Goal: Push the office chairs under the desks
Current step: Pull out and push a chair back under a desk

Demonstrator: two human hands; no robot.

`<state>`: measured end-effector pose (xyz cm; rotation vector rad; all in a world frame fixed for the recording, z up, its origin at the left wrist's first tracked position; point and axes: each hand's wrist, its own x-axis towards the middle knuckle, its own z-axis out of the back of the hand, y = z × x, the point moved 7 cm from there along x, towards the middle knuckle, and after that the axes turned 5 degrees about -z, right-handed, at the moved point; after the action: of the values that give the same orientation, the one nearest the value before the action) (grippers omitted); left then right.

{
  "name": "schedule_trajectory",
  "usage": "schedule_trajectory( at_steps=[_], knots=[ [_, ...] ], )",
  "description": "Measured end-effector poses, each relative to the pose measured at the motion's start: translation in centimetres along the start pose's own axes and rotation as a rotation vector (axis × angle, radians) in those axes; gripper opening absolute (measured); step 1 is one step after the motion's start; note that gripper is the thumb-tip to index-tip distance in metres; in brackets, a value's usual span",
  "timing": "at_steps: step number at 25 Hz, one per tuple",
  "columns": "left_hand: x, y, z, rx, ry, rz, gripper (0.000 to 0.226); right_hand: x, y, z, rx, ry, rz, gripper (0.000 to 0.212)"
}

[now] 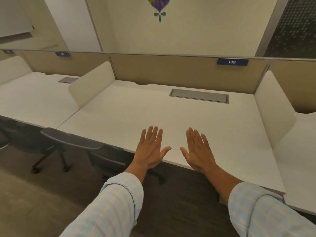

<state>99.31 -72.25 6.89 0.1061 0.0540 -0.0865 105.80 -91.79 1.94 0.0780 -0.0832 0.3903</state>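
Hovering flat with fingers spread and holding nothing, the left hand [151, 149] and right hand [198, 151] sit side by side over the front edge of the white laminate desk [171, 115]. A dark grey wheeled office chair [71, 141] stands left of the hands, its seat partly tucked beneath the desk's edge, apart from both hands.

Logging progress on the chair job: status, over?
Left hand and right hand open, empty, over the front edge of desk 139. Office chair to the left, seat partly under the desk. Nothing blocking it.
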Motion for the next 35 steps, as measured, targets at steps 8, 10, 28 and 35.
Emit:
schedule_trajectory(
  at_steps=[8, 10, 28, 35],
  knots=[
    [0.0, 12.7, 2.1, 0.062, -0.068, -0.153, 0.101, 1.3, 9.2, 1.1, -0.017, -0.057, -0.169, 0.086],
    [-0.7, 16.0, 2.3, 0.051, -0.099, -0.186, 0.102, 1.3, 12.4, 1.9, -0.024, -0.092, -0.198, 0.085],
    [-7.8, 27.1, 3.8, 0.110, -0.189, -0.431, 0.097, -1.7, 31.2, 5.6, -0.039, -0.242, -0.404, 0.081],
    [-14.6, 33.3, 2.6, 0.041, -0.205, -0.371, 0.097, -4.1, 38.6, 6.1, -0.004, -0.284, -0.378, 0.081]
  ],
)
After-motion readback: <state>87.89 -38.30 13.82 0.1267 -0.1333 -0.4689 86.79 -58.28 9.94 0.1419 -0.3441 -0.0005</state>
